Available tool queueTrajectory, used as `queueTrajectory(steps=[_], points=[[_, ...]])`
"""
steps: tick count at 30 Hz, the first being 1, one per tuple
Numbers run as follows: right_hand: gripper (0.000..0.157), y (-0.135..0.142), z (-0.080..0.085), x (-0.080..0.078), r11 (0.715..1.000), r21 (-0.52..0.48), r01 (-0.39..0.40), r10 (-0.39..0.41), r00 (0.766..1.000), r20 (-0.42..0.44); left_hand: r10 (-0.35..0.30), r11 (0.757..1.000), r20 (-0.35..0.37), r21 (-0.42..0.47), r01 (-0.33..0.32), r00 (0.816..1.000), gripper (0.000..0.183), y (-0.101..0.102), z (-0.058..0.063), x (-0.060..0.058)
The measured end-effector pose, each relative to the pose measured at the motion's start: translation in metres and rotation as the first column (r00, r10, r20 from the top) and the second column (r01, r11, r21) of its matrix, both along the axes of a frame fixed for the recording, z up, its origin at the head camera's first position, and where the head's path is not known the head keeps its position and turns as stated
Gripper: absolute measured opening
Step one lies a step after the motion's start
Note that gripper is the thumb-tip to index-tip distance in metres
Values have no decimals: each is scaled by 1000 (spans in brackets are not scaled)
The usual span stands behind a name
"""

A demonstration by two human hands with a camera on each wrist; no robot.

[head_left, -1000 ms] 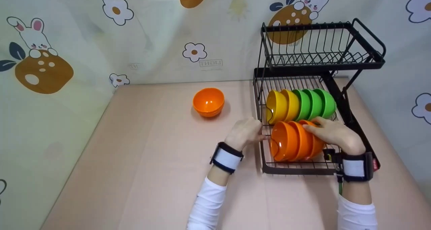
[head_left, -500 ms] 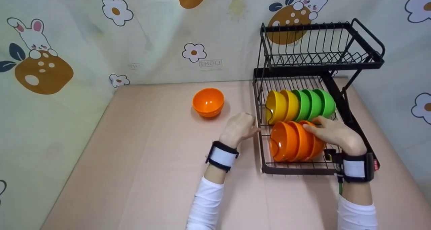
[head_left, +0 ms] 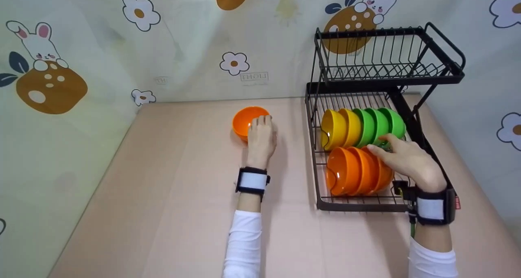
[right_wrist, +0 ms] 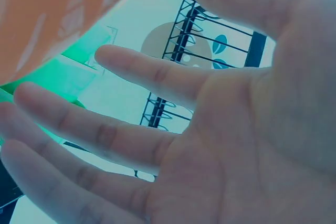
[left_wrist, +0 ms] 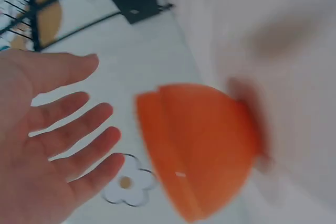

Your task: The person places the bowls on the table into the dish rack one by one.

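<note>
In the head view a small stack of orange bowls [head_left: 243, 121] stands on the table left of the rack. My left hand [head_left: 261, 141] hovers at its near right side. The left wrist view shows that hand's fingers spread and apart from the nested orange bowls [left_wrist: 205, 140]. Over the dish rack my right hand [head_left: 411, 160] is beside the row of orange bowls [head_left: 344, 172] standing on edge in front. Its fingers [right_wrist: 142, 74] are extended in the right wrist view, close to an orange bowl [right_wrist: 47, 19], and hold nothing.
The black two-tier dish rack [head_left: 366, 207] stands on the right of the table [head_left: 183, 213]. Yellow bowls [head_left: 334, 129] and green bowls [head_left: 392, 125] line its back row. The upper tier [head_left: 395, 82] overhangs the rear. A patterned sheet [head_left: 183, 46] rises behind.
My left hand has left the rack's left edge and moved left and away from me to the orange bowl stack. The right hand has loosened slightly from the orange bowls.
</note>
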State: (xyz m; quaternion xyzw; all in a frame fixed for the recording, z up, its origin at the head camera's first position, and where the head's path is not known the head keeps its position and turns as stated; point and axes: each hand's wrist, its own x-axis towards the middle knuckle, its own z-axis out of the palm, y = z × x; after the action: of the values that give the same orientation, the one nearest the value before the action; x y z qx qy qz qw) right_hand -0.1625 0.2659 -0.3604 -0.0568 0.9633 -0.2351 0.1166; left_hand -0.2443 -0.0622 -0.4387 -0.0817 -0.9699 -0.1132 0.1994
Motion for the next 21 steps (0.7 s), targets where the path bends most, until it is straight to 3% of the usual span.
queueTrajectory(steps=[5,9,17,21], points=[[73,-2,0,3,999,-34,6,-7,1000,-10,41,998,8,37,-41,999,35,-12,-12,-5],[73,-2,0,4,999,-47,4,-5,1000,-22,32,998,3,62,-32,999,18,-18,-17,-7],[72,-3,0,3,999,-49,7,-9,999,-33,30,996,41,77,-34,999,10,-22,-18,-9],[71,-4,1,3,999,-32,8,-10,999,-48,27,993,5,117,-28,1000,12,-25,-19,-8]])
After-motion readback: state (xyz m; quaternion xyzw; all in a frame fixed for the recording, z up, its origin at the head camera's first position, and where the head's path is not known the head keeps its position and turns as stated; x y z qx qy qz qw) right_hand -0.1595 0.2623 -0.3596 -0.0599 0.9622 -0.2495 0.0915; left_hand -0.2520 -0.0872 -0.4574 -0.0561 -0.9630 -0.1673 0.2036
